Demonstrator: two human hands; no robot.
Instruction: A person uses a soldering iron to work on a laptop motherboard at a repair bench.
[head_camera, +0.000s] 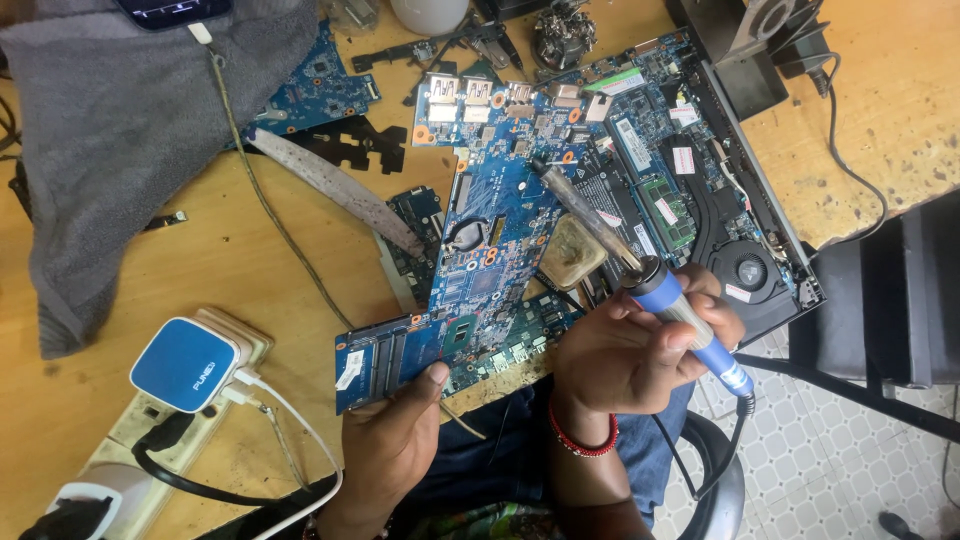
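Right fingers (690, 322) grip a blue soldering iron (668, 300), tip resting mid-board toward 11 o'clock, while left fingers (432, 378) pinch the blue board (490, 250) at its 7 o'clock edge above the desk (250, 270); work looks underway, any finished joints too small to tell.

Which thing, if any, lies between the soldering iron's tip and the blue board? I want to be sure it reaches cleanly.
Nothing visible does. The right hand holds the soldering iron, its tip over the blue circuit board with no wire or tool between. The left hand grips the board's near edge, away from the tip.
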